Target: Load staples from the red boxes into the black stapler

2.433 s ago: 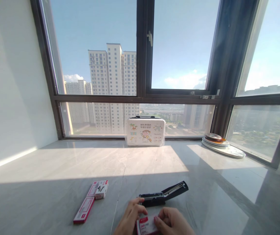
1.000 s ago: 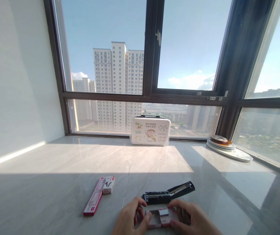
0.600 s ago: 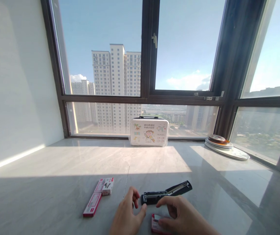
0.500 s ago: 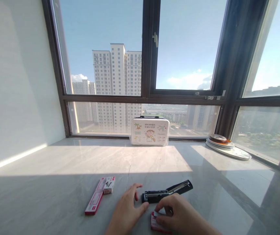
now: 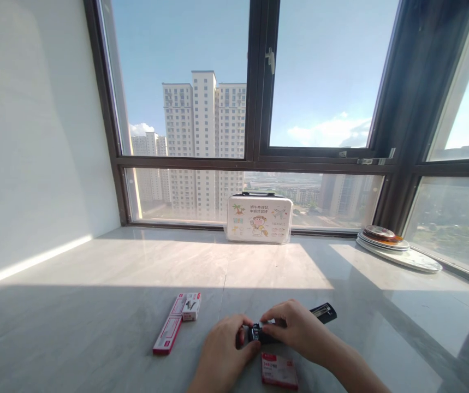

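Observation:
A black stapler (image 5: 263, 334) lies opened out on the counter, its lifted top arm (image 5: 324, 313) pointing to the right. My left hand (image 5: 228, 349) grips the stapler's near left end between thumb and fingers. Over the stapler's base, my right hand (image 5: 295, 330) is closed in a pinch on a small pale strip, apparently a strip of staples, mostly hidden by the fingers. The right hand also covers the middle of the stapler. Just below it lies a flat red-and-white staple box (image 5: 279, 371).
To the left lie long pink-and-white boxes (image 5: 167, 334) end to end, with a small white box (image 5: 192, 307) against them. A printed white case (image 5: 259, 219) stands by the window. Stacked plates (image 5: 398, 254) sit at the right back corner.
My right hand has moved up from the red staple box to the stapler, carrying the pale strip. My left hand has closed on the stapler's end. The view has shifted slightly.

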Action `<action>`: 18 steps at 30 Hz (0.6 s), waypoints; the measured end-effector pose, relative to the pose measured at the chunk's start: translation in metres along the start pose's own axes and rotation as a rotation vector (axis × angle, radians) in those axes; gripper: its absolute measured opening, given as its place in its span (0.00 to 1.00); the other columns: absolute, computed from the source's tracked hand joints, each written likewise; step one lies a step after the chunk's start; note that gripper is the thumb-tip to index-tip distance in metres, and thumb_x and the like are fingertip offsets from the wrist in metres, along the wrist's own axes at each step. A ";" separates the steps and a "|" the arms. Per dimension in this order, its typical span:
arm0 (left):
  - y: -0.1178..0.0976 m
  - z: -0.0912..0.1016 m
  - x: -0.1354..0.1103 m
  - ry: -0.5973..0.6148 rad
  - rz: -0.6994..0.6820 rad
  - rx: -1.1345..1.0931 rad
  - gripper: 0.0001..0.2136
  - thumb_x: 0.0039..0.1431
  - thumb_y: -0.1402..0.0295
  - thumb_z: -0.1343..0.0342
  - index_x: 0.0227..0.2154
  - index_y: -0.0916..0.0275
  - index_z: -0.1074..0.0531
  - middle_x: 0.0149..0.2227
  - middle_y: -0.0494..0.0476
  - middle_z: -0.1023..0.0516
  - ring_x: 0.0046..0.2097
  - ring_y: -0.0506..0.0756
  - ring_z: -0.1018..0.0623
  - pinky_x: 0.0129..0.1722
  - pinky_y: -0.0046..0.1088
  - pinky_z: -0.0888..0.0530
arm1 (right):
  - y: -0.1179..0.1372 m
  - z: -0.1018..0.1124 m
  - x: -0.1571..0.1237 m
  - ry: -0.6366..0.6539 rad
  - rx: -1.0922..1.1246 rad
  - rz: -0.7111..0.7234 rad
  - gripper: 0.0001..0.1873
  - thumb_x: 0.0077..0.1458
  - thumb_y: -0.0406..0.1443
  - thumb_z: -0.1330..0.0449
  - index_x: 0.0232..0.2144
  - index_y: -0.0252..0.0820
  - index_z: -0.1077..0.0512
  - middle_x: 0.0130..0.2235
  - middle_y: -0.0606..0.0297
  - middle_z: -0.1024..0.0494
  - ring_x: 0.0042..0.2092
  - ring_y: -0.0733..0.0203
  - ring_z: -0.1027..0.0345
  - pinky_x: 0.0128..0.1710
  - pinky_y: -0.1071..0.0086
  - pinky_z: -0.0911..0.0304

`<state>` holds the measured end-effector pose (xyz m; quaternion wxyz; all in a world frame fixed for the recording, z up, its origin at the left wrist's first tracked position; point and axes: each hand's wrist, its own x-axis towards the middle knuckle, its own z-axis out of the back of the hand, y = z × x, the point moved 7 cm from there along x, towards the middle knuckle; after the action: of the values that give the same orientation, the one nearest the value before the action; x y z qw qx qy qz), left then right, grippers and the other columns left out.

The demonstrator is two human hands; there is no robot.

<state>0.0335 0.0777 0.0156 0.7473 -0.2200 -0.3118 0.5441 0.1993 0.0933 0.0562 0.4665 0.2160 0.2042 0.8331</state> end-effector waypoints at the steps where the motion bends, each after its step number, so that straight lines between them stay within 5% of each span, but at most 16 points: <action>1: 0.000 0.000 0.000 -0.001 0.000 0.000 0.10 0.54 0.68 0.39 0.41 0.53 0.23 0.31 0.48 0.24 0.36 0.56 0.25 0.33 0.28 0.38 | 0.000 -0.001 0.001 0.008 -0.002 -0.004 0.14 0.59 0.43 0.40 0.39 0.45 0.16 0.28 0.66 0.19 0.28 0.62 0.32 0.28 0.71 0.47; 6: 0.002 0.000 0.000 -0.005 0.005 -0.011 0.10 0.54 0.67 0.39 0.40 0.54 0.23 0.31 0.47 0.24 0.35 0.56 0.25 0.33 0.28 0.39 | -0.002 0.003 -0.002 -0.038 -0.069 -0.056 0.13 0.57 0.43 0.38 0.41 0.46 0.18 0.26 0.68 0.22 0.28 0.62 0.32 0.28 0.71 0.50; 11: 0.001 0.000 0.000 0.003 -0.006 -0.018 0.09 0.55 0.67 0.40 0.39 0.55 0.23 0.31 0.47 0.24 0.36 0.56 0.25 0.33 0.28 0.38 | 0.002 0.009 -0.017 -0.094 -0.164 -0.149 0.15 0.62 0.47 0.42 0.32 0.45 0.21 0.25 0.67 0.23 0.28 0.62 0.34 0.27 0.68 0.55; 14: 0.001 0.000 0.001 -0.003 -0.012 -0.022 0.08 0.55 0.66 0.40 0.39 0.55 0.23 0.30 0.47 0.25 0.36 0.56 0.25 0.33 0.27 0.39 | 0.007 0.001 -0.028 -0.064 -0.061 -0.120 0.14 0.62 0.47 0.42 0.40 0.47 0.22 0.27 0.68 0.23 0.30 0.62 0.33 0.28 0.69 0.52; 18: 0.007 -0.004 0.002 0.007 0.017 -0.026 0.09 0.55 0.65 0.39 0.40 0.55 0.23 0.30 0.48 0.25 0.36 0.55 0.25 0.34 0.27 0.39 | -0.034 -0.005 -0.054 -0.120 0.203 -0.237 0.22 0.62 0.53 0.44 0.37 0.42 0.24 0.23 0.69 0.29 0.26 0.65 0.38 0.26 0.72 0.51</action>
<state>0.0317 0.0816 0.0081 0.7408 -0.2342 -0.3140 0.5457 0.2457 0.0627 0.0245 0.5487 0.2857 0.2830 0.7329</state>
